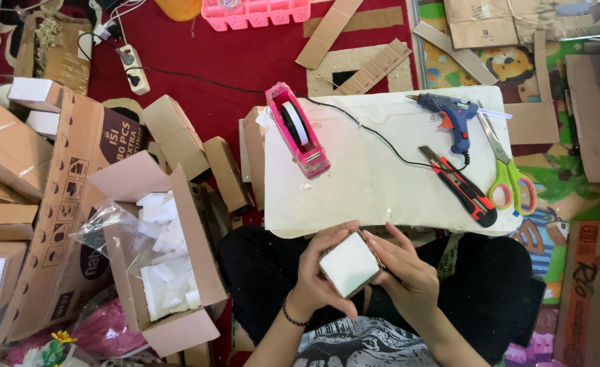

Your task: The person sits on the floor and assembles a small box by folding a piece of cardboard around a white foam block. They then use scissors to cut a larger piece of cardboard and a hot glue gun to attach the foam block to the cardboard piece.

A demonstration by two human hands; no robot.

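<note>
While the person sat cross-legged on the floor, both hands met over the lap around a small square cardboard box (349,264) with a white face. The left hand (318,270) cupped its left edge, fingers wrapped about it, and the right hand (403,272) pressed its right side, fingers curled on the rim; the box sat clamped between them, just below the near edge of the desk (374,183).

The desk was a low white board, scuffed and smeared. On it stood a pink tape dispenser (298,131) at the left, lying at a slant. At the right lay a blue glue gun (452,115), its black cord (374,132) trailing across the top, a red and black utility knife (459,185), and green-handled scissors (507,170), all close together.

Around the desk spread a red carpet (225,58) littered with cardboard strips (330,30) and small brown boxes (177,136). An open carton (171,258) to the left held white foam pieces in clear plastic. A white power strip (134,69) lay farther off, and a pink basket (256,12) sat at the top edge. A colourful play mat (551,173) showed on the right.
</note>
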